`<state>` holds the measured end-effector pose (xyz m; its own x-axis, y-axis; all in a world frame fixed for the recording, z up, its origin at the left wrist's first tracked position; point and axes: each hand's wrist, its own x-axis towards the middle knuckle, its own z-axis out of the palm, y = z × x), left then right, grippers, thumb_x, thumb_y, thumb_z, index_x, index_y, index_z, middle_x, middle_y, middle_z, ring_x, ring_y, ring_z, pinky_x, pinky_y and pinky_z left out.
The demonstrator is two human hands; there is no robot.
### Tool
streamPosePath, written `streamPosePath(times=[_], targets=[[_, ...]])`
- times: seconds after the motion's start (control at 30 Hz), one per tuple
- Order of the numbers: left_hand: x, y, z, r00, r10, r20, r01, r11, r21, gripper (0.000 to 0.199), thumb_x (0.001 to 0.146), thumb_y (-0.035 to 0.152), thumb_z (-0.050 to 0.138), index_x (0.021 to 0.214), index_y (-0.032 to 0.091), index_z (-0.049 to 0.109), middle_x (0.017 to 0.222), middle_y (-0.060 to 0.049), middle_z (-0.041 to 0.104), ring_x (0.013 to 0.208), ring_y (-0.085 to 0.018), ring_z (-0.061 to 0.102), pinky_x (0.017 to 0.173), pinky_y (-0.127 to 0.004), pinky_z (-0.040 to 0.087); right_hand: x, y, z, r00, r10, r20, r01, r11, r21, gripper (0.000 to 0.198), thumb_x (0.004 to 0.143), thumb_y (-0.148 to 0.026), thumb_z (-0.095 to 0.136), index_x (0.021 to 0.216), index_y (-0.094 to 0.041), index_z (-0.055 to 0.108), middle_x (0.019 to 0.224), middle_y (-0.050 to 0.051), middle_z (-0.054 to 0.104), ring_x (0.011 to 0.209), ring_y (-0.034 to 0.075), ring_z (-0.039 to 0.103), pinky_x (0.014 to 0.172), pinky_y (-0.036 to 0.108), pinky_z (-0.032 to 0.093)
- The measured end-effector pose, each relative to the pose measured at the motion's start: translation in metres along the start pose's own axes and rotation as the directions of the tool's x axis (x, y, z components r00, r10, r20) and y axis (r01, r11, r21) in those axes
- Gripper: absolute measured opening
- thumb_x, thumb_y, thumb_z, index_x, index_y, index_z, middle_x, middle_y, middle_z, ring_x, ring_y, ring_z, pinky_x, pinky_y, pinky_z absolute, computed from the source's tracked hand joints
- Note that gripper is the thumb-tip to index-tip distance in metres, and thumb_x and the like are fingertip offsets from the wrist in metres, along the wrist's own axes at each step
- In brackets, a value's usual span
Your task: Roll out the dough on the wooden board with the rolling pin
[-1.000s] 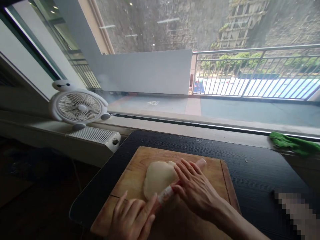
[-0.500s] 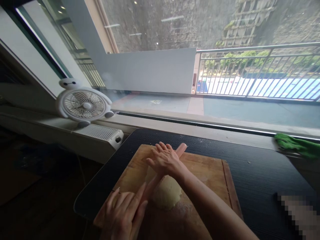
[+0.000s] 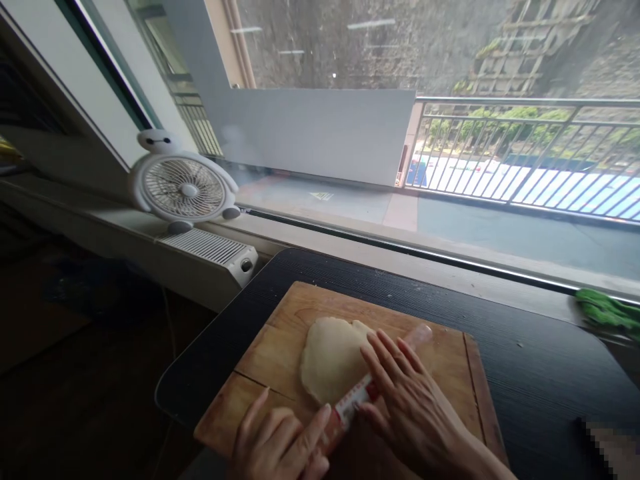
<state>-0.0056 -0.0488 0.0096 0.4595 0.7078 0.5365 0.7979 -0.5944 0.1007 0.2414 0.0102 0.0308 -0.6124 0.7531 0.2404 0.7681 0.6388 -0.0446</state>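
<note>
A pale, flattened round of dough (image 3: pixel 330 357) lies on the wooden cutting board (image 3: pixel 280 333). Along its near right edge a pinkish rolling pin (image 3: pixel 353 401) with a white and red label runs diagonally. My right hand (image 3: pixel 407 393) rests flat over the upper part of the pin, fingers stretched forward; its fingertips come up to the dough's edge. At the pin's lower end, my left hand (image 3: pixel 285 437) lies with fingers spread and somewhat bent, index finger and thumb beside the pin. The pin's near end is hidden by my left hand.
The board lies on a black table (image 3: pixel 530 373) with rounded corners by a large window. A white figure-shaped fan (image 3: pixel 187 190) stands on the ledge at left. A green cloth (image 3: pixel 607 312) lies on the sill at right. A blurred-out object (image 3: pixel 617 447) sits lower right.
The rolling pin and both hands have moved back toward me and to the right, off the middle of the dough. More of the dough now shows. The camera view has shifted slightly.
</note>
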Motion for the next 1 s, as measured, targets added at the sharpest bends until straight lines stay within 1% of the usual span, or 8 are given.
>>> streamPosePath(times=[0.17,0.27,0.43,0.53,0.63,0.73,0.83,1.0], targets=[[0.026,-0.023,-0.022,0.981,-0.176,0.083,0.167,0.981,0.103,0.032,0.088,0.026,0.049,0.119,0.022,0.056,0.083,0.000,0.064,0.079,-0.016,0.057,0.102,-0.049,0.025,0.107,-0.006,0.005,0.991,0.126,0.052,-0.134,0.971,0.197,0.053,0.093,-0.053,0.024,0.128,-0.022,0.047,0.143,0.008,0.037,0.134,0.024,0.025,0.107,0.046,0.022],[0.032,-0.030,-0.020,0.971,-0.233,0.063,0.222,0.965,0.140,0.030,0.090,0.026,0.047,0.117,0.023,0.057,0.085,-0.001,0.065,0.082,-0.017,0.057,0.102,-0.051,0.025,0.139,-0.008,0.008,0.979,0.189,0.075,-0.201,0.955,0.218,0.060,0.092,-0.057,0.020,0.127,-0.018,0.048,0.139,0.012,0.041,0.132,0.027,0.030,0.103,0.047,0.028],[0.021,-0.018,-0.013,0.982,-0.180,0.057,0.173,0.979,0.105,0.035,0.087,0.025,0.050,0.121,0.025,0.054,0.087,-0.001,0.062,0.083,-0.018,0.056,0.101,-0.052,0.025,0.066,-0.024,0.010,0.971,0.233,-0.050,-0.227,0.969,0.095,0.054,0.093,-0.051,0.027,0.130,-0.017,0.044,0.142,0.010,0.038,0.135,0.026,0.024,0.106,0.045,0.026],[0.024,-0.008,-0.013,0.970,-0.231,0.070,0.228,0.972,0.057,0.025,0.087,0.022,0.047,0.109,0.025,0.059,0.088,-0.001,0.061,0.087,-0.019,0.055,0.103,-0.053,0.024,-0.007,-0.028,0.012,0.969,0.016,-0.248,-0.047,0.991,-0.123,0.058,0.088,-0.047,0.044,0.132,-0.008,0.041,0.138,0.014,0.043,0.132,0.025,0.031,0.102,0.038,0.032],[0.050,-0.008,-0.009,0.936,-0.326,0.133,0.324,0.945,0.040,0.020,0.089,0.020,0.041,0.094,0.023,0.060,0.089,-0.002,0.060,0.091,-0.019,0.054,0.107,-0.053,0.020,-0.045,-0.015,0.011,0.964,-0.085,-0.253,0.029,0.975,-0.219,0.060,0.085,-0.049,0.047,0.129,-0.009,0.044,0.134,0.013,0.048,0.129,0.024,0.035,0.099,0.035,0.036],[0.094,-0.015,0.009,0.922,-0.351,0.165,0.337,0.936,0.105,0.023,0.088,0.016,0.039,0.100,0.019,0.059,0.101,-0.006,0.059,0.107,-0.022,0.050,0.110,-0.052,0.013,-0.036,0.007,0.008,0.984,0.112,-0.140,-0.142,0.963,-0.227,0.050,0.089,-0.044,0.042,0.129,-0.014,0.045,0.136,0.010,0.046,0.129,0.025,0.036,0.100,0.041,0.037],[0.138,-0.020,0.035,0.923,-0.321,0.211,0.302,0.946,0.120,0.028,0.086,0.015,0.039,0.107,0.016,0.057,0.117,-0.010,0.057,0.125,-0.025,0.038,0.111,-0.048,0.018,-0.009,0.022,0.004,0.946,0.322,-0.034,-0.322,0.925,-0.200,0.046,0.092,-0.042,0.032,0.128,-0.018,0.049,0.139,0.009,0.042,0.132,0.026,0.031,0.101,0.045,0.037],[0.152,-0.007,0.051,0.918,-0.224,0.327,0.223,0.974,0.041,0.046,0.091,0.030,0.034,0.132,0.010,0.043,0.137,-0.013,0.045,0.132,-0.027,0.032,0.108,-0.048,0.027,-0.010,0.012,0.006,0.968,0.247,-0.050,-0.252,0.954,-0.165,0.043,0.091,-0.042,0.035,0.124,-0.019,0.052,0.136,0.009,0.046,0.130,0.027,0.034,0.098,0.045,0.040]])
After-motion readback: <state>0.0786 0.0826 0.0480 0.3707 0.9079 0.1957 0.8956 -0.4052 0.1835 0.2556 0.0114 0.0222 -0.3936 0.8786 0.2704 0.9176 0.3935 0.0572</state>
